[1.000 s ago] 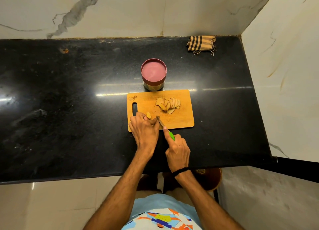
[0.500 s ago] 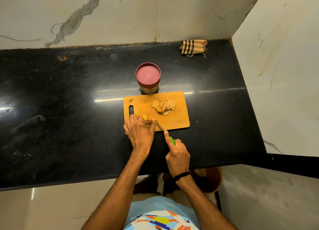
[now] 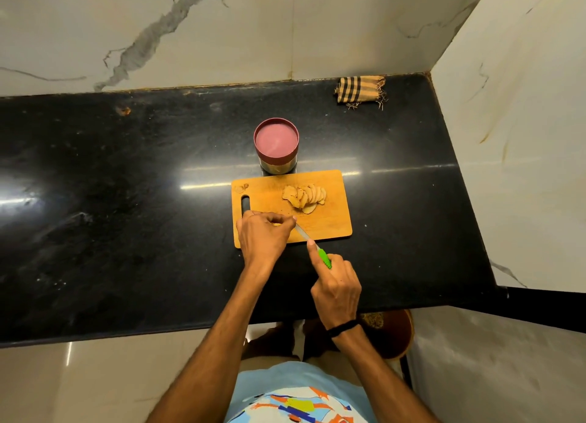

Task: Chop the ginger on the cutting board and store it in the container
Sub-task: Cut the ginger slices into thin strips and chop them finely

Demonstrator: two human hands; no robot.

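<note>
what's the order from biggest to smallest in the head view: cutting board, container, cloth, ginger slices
1. cutting board
2. container
3. cloth and ginger slices: these look about alike, and the cloth lies farther from the camera, so I won't rank them.

Head view, sole camera: worn on the person's head, wide-angle, facing forward and steeply down onto a black countertop (image 3: pixel 111 232). Cutting board (image 3: pixel 329 223) sits near frame centre, close below the lens. Marble walls (image 3: pixel 253 26) fill top and right; floor tiles (image 3: pixel 95 384) line the bottom edge.
</note>
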